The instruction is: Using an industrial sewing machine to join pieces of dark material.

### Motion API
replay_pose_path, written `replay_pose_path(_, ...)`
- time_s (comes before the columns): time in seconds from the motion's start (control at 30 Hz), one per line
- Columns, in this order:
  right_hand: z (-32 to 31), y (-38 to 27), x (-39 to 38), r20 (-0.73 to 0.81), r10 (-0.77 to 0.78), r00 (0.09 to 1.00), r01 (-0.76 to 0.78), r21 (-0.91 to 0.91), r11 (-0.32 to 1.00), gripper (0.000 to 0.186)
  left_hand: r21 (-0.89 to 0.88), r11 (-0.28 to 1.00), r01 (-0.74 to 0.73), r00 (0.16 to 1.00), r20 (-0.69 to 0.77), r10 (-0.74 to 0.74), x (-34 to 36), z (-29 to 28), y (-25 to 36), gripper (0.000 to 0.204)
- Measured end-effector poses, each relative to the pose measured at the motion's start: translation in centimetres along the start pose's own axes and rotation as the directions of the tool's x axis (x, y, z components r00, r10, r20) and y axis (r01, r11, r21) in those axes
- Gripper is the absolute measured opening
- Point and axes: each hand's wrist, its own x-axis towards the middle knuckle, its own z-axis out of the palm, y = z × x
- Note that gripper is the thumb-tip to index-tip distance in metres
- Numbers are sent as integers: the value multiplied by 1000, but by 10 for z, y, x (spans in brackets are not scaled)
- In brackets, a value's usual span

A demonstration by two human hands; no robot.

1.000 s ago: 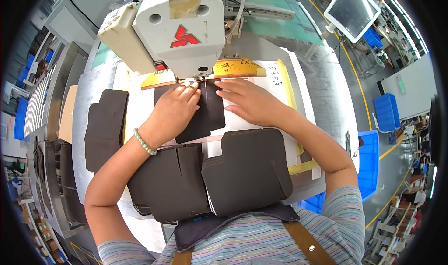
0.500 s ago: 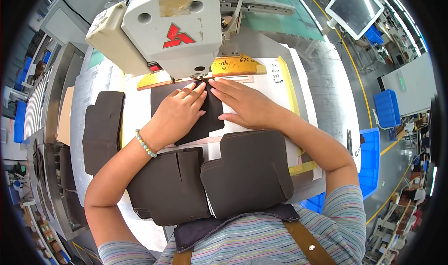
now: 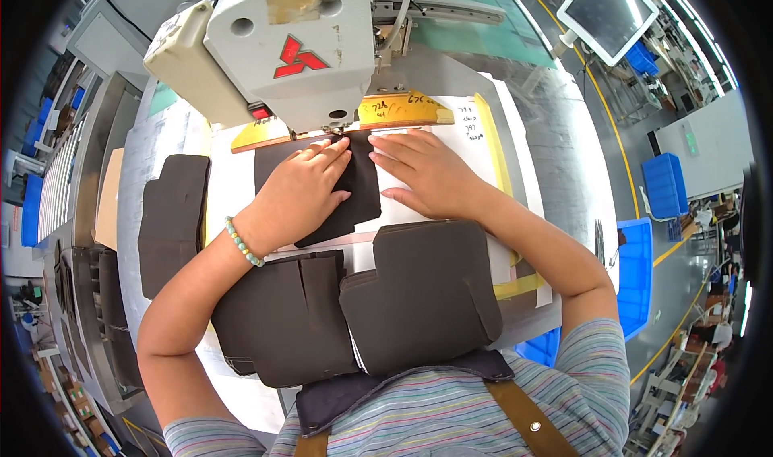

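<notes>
Dark brown, flat pieces of cloth-like material lie on the white sheet below the sewing machine head. My left hand rests flat on them with its fingers stretched toward the needle area. At their right edge my right hand lies with fingers spread, its fingertips by the edge and its palm over the white sheet. Neither hand grips anything. A yellow template strip runs just beyond the fingertips. The needle itself is too small to make out.
Near my body sit two stacks of dark pieces, a left stack and a right stack. Another dark stack lies at the left. A blue bin stands off the table's right side, and a monitor is at the far right.
My right hand has slid slightly right, its fingertips drawing back toward the edge of the dark material. The left hand stays on the material. The whole view has shifted a little.
</notes>
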Motion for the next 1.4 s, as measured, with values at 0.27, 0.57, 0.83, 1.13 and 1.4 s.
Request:
replay_pose_path(0.27,-12,0,6,54,-16,998,16,-2,1000,59,32,999,-7,1000,21,6,3,-1,2,60)
replay_pose_path(0.57,-20,-2,10,87,-19,996,19,9,1000,59,31,999,10,999,48,-11,4,-8,7,59)
replay_pose_path(0.83,-30,-6,18,125,-10,992,9,4,1000,57,6,1000,27,998,64,-27,3,-11,6,58)
replay_pose_path(1.13,-31,-2,18,109,-41,993,37,38,999,54,62,998,-27,999,-16,28,2,-9,7,55)
replay_pose_path(1.4,-32,-2,20,112,-40,993,36,36,999,53,89,996,-22,1000,-3,22,1,-9,8,56)
